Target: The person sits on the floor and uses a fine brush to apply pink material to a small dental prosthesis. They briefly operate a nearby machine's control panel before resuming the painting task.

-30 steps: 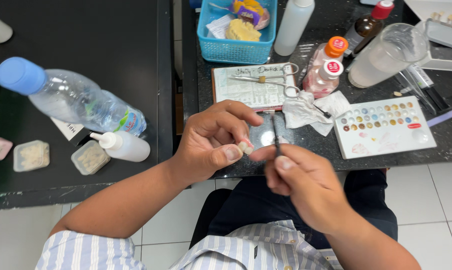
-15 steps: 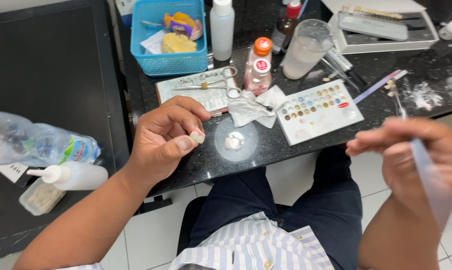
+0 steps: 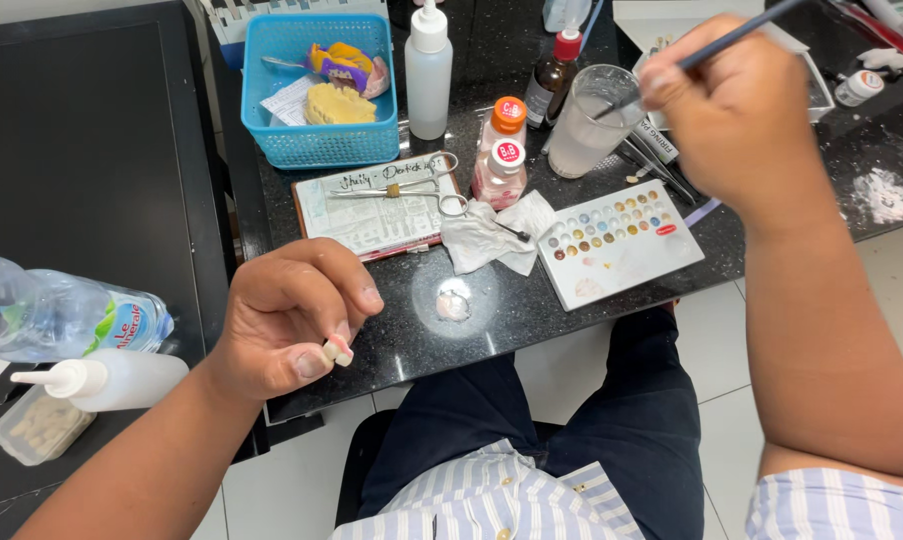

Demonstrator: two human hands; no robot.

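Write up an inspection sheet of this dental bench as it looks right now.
Surface: black speckled counter, white powder smears at the right edge.
Job's things: small tooth piece pinched in the left hand; thin brush in the right hand, tip dipped in a cloudy plastic cup.
Clutter: white shade palette, crumpled tissue, scissors on a printed card, two pink bottles with orange caps, blue basket holding dental casts, squeeze bottles, water bottle.
Hands: left shut on the tooth piece; right shut on the brush.
Cables: nothing seen.
Surroundings: white tiled floor, the person's dark trousers and striped shirt.
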